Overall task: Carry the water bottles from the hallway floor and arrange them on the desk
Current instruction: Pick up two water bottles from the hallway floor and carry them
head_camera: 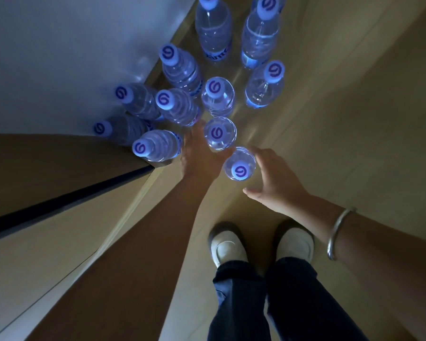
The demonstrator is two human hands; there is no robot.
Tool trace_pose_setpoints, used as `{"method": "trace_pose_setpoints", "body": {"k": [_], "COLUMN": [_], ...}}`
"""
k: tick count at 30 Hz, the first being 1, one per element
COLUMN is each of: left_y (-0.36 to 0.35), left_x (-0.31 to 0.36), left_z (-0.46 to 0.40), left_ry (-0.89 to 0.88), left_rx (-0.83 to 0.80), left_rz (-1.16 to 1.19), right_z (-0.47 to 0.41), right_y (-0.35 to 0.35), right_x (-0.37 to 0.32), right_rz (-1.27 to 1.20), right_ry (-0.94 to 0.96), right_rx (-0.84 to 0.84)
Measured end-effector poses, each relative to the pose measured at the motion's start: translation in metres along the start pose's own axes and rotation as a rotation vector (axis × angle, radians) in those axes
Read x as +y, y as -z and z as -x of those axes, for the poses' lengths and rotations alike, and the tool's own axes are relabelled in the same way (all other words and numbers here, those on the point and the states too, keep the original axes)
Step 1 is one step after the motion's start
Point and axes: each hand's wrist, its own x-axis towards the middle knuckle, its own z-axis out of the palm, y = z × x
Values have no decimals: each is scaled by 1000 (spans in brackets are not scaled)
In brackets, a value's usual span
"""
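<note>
Dim hallway floor [330, 119], upright water bottles [217, 94], left hand [197, 153] fingers hidden behind bottle, right hand [273, 173] fingers loosely spread beside nearest bottle [240, 163]

Looking down, I see a tan floor [354, 119] filling the right and middle of the view. At far left stands a pale wall [59, 57], and nearer on the left a brown door [35, 173] with a dark strip running across it. Near the bottom are two pale shoes [228, 244], side by side, with dark trouser legs [293, 303] above them. A silver bangle [340, 232] sits at right.
</note>
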Motion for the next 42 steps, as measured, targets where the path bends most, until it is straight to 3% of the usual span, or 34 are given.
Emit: {"method": "trace_pose_setpoints", "body": {"k": [11, 21, 25, 33, 42], "left_y": [-23, -16, -4, 78, 195], "left_x": [-2, -16, -25, 3, 82], "left_z": [-17, 5, 43, 173, 332], "left_ry": [49, -68, -36, 123, 93], "left_rx": [148, 60, 64, 53, 165], "left_rz": [138, 78, 43, 154, 139], "right_z": [-30, -21, 12, 109, 242], "right_y": [-22, -17, -4, 61, 152], "right_x": [0, 1, -3, -60, -186], "right_rz": [-30, -17, -42, 1, 71], "right_ry": [101, 66, 16, 46, 290], "right_rx": [90, 179, 193, 59, 56]}}
